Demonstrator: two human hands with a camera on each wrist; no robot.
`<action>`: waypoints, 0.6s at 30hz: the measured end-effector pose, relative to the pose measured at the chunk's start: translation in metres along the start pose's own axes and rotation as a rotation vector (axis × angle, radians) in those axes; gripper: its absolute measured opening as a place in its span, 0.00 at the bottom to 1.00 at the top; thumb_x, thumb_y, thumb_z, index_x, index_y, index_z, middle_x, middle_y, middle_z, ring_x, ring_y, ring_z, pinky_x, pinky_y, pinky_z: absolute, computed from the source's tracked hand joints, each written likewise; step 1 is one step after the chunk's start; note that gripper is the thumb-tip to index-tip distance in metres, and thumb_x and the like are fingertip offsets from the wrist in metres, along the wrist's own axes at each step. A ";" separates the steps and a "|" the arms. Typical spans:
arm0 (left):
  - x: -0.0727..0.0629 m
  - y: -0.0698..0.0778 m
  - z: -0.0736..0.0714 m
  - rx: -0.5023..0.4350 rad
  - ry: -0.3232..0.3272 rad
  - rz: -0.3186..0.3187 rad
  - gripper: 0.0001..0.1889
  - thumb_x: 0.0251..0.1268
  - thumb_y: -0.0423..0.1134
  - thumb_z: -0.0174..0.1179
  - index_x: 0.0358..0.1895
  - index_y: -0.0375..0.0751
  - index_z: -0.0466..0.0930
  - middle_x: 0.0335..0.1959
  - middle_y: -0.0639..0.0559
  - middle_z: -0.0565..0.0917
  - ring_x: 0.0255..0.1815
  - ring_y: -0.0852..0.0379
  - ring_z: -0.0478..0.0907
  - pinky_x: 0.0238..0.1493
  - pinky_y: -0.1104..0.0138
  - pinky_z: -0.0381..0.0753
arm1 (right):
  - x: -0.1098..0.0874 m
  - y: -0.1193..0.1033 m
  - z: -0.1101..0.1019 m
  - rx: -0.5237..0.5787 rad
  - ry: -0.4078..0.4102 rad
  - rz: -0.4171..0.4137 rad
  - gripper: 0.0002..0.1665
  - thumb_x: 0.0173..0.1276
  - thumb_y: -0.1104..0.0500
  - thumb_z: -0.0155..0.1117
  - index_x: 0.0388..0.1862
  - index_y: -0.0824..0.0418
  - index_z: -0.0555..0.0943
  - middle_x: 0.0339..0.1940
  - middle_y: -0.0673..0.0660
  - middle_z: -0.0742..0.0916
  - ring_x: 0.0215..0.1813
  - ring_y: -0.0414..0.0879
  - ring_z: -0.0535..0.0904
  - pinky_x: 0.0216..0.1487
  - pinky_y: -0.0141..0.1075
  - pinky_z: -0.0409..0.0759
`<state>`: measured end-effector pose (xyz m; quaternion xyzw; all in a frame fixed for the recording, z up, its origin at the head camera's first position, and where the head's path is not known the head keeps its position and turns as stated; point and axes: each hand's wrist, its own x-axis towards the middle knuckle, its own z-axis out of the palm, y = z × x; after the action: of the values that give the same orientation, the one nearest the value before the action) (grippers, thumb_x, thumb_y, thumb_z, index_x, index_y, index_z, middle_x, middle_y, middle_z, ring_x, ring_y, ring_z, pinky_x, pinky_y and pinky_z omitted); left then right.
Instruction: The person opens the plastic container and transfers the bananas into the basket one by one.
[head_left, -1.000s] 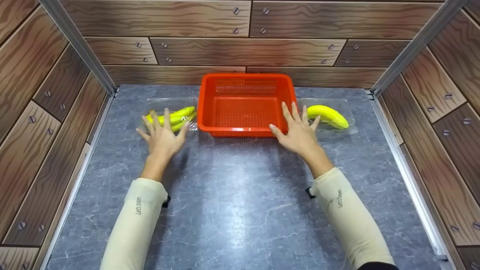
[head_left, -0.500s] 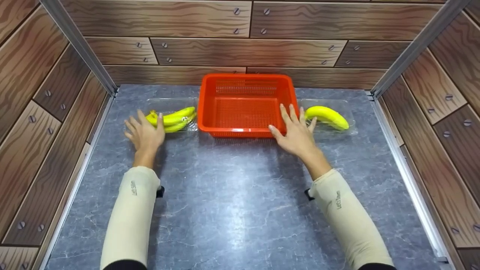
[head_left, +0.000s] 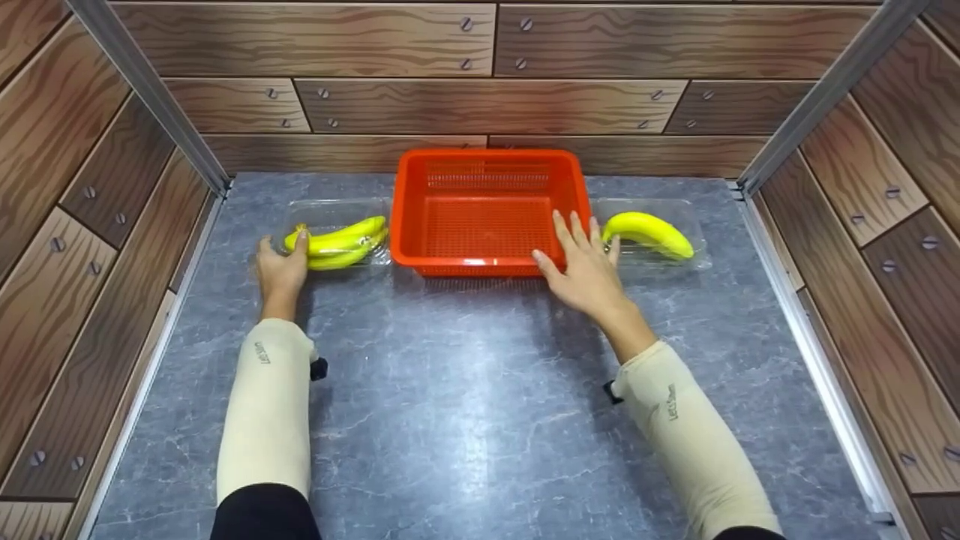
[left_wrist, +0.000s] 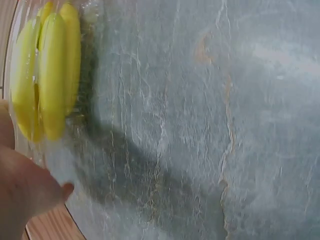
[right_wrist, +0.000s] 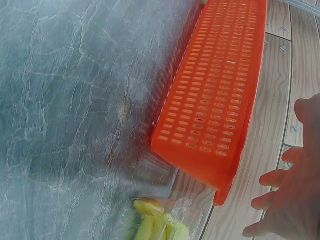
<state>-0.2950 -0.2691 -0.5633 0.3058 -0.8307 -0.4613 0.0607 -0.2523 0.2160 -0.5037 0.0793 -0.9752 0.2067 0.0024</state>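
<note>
Grey worktop (head_left: 465, 420), wood-print walls (head_left: 397, 105); left hand (head_left: 281, 270) curls round the outer end of a clear tray (head_left: 322, 214) of bananas (head_left: 341, 244), left of the red basket (head_left: 480, 261). Right hand (head_left: 589, 274), fingers spread, at basket's right rim. Tray looks light, bendy, slick; best gripped by its ends.

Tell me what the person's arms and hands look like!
The left hand and right hand have no gloves on. The left sleeve and right sleeve are cream, with small dark writing. Black cloth shows above both sleeves, and a small black thing pokes out near each cuff. I see no cables.
</note>
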 end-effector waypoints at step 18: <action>-0.001 -0.009 -0.005 -0.131 -0.059 0.018 0.43 0.80 0.57 0.57 0.87 0.39 0.52 0.87 0.37 0.60 0.89 0.41 0.56 0.91 0.55 0.55 | -0.011 -0.071 0.037 0.440 0.187 -0.157 0.24 0.79 0.47 0.64 0.62 0.63 0.86 0.54 0.63 0.91 0.57 0.57 0.85 0.65 0.51 0.82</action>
<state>-0.2887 -0.2753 -0.5675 0.2799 -0.8029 -0.5230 0.0600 -0.2297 0.1390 -0.5098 0.1338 -0.8932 0.4195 0.0915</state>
